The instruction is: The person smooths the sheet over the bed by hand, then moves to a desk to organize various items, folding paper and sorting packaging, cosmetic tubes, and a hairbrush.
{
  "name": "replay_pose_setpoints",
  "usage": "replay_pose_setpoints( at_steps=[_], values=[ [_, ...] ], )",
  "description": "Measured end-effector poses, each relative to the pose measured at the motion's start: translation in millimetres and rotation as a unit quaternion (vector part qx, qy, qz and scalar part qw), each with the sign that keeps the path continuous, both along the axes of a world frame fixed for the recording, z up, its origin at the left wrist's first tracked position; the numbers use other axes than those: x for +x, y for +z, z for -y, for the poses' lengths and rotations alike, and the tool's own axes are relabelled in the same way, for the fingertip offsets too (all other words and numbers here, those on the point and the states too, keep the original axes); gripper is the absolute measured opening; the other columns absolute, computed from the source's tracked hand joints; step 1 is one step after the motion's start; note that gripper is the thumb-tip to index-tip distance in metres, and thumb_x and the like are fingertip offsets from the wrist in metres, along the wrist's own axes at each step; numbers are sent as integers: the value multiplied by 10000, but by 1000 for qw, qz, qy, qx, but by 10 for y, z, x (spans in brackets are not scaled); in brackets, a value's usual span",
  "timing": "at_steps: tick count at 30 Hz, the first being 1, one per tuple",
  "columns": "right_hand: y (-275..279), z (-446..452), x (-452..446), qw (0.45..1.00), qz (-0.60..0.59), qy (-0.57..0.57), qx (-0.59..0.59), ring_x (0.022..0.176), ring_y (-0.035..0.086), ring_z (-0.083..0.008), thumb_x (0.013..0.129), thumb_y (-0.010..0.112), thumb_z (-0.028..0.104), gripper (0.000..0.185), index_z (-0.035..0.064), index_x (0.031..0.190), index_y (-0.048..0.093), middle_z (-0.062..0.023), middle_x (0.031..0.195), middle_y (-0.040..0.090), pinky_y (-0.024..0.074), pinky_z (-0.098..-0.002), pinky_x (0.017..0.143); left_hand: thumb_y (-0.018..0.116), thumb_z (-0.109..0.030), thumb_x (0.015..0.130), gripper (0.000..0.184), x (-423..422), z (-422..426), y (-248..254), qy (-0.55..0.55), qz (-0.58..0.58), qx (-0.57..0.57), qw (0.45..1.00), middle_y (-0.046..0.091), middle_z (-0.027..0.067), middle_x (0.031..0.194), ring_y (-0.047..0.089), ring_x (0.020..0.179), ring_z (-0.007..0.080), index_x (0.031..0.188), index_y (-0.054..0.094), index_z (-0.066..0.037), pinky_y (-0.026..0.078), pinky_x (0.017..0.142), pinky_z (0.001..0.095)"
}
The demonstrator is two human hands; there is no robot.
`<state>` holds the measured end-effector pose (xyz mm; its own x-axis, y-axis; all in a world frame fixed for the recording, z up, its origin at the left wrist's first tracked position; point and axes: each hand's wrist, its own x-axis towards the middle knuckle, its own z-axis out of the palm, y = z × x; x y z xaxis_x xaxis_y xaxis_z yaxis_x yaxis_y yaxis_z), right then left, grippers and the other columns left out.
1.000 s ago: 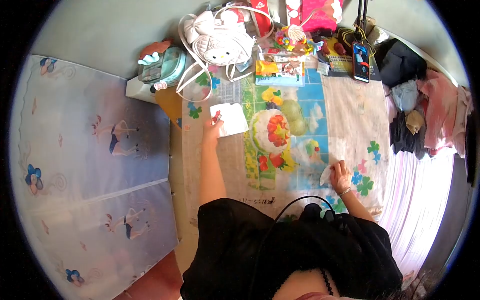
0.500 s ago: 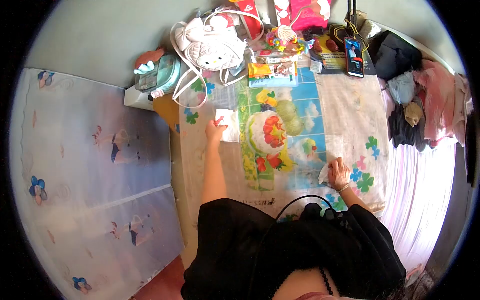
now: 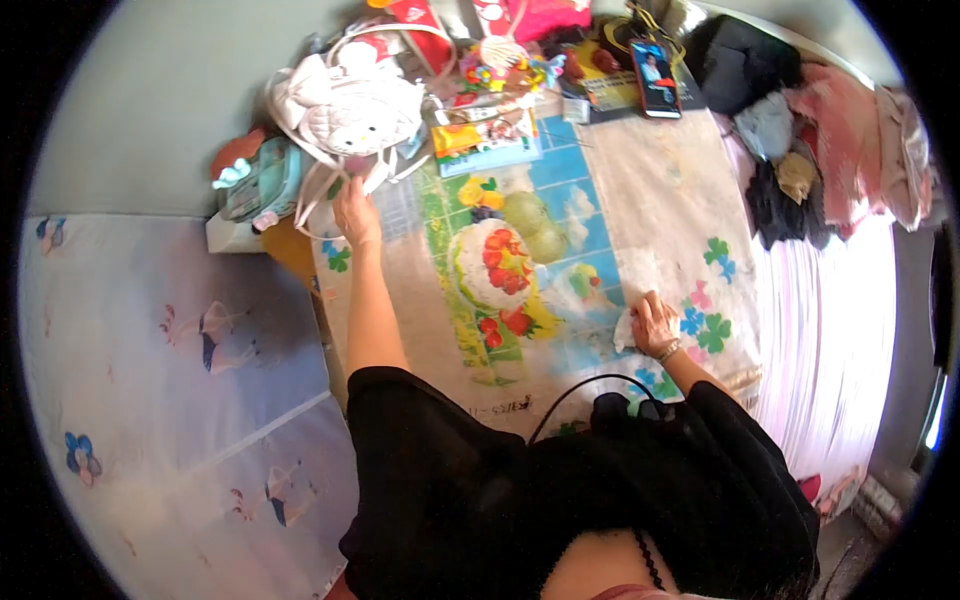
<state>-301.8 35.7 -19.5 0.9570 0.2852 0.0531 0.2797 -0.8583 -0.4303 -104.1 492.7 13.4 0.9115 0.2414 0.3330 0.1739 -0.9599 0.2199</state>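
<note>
My left hand [image 3: 357, 212] reaches to the far left of the table, beside the straps of a white quilted bag [image 3: 365, 118]. Its fingers are closed, and something white shows at the fingertips; whether this is the white packet or part of a strap is hard to tell. On the right side of the table, my right hand [image 3: 655, 325] rests with curled fingers on a crumpled white tissue [image 3: 624, 331]. Between the hands lies the table cover [image 3: 640, 190], printed with fruit and clovers.
Orange-and-blue packets [image 3: 487, 142] lie beyond the printed fruit. A phone [image 3: 656, 80] leans upright at the back. The teal container [image 3: 264, 180] is at the far left, a black bag [image 3: 742, 62] at the back right, with pink cloth [image 3: 835, 140] beside it.
My left hand has moved away from me to the bag's straps, and the white packet no longer lies flat below it. The view has shifted and turned; my right hand stays at the tissue.
</note>
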Motion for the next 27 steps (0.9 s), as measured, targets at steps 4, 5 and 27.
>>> replay_pose_setpoints(
  at_steps=[4,5,27],
  values=[
    [41,49,-3,1000,-20,-4,-17,694,513,-268,665,517,116,136,75,789,481,-89,782,458,432,-372,579,609,-14,618,602,-194,170,-274,-55,-157,-18,986,405,134,1168,407,1068,295,1169,379,-83,321,887,424],
    [65,84,-6,998,-51,-15,33,707,517,-268,677,527,127,163,75,826,485,-94,800,464,436,-373,590,619,-26,610,616,-340,297,-234,-60,-87,-2,994,352,151,1203,355,1103,321,1174,374,-69,282,917,441],
    [-525,332,2462,934,245,-197,170,884,491,-296,677,466,-38,245,50,860,602,-117,939,556,403,-352,779,375,-350,839,574,-3081,1618,-435,12,-138,16,990,196,225,1315,196,1205,392,1257,248,23,193,969,465]
  ],
)
